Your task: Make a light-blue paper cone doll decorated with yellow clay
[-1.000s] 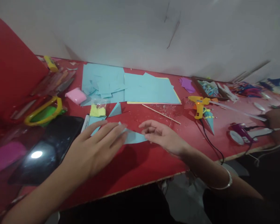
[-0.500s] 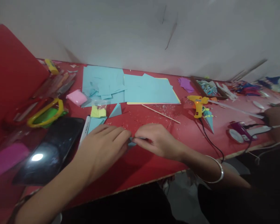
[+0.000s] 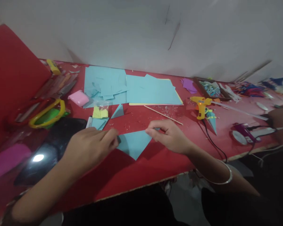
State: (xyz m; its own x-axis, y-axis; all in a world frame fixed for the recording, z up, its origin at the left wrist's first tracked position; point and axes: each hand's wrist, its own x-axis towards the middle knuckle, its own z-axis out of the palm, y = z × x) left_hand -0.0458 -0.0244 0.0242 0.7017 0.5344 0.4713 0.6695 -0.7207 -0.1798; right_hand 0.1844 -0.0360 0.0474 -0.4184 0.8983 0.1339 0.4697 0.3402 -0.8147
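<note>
A light blue piece of paper (image 3: 134,143) is stretched between my two hands, low over the red table, one corner pointing towards me. My left hand (image 3: 93,146) is closed on its left corner; the fingertips are partly hidden. Between thumb and fingers, my right hand (image 3: 167,135) pinches the right corner. Just beyond the hands lie a small folded blue paper triangle (image 3: 118,111), a bag with yellow pieces (image 3: 100,112) and a thin wooden stick (image 3: 163,115).
Blue sheets (image 3: 153,90) lie at the back. On the right are a yellow glue gun (image 3: 202,106) with its cord, a purple device (image 3: 242,133) and another person's hand (image 3: 279,117). A black tablet-like slab (image 3: 47,150) and yellow-handled scissors (image 3: 47,113) lie left.
My hands have moved apart, left hand leftwards and right hand rightwards. The blue paper, mostly hidden between the fingers before, now shows spread out between them.
</note>
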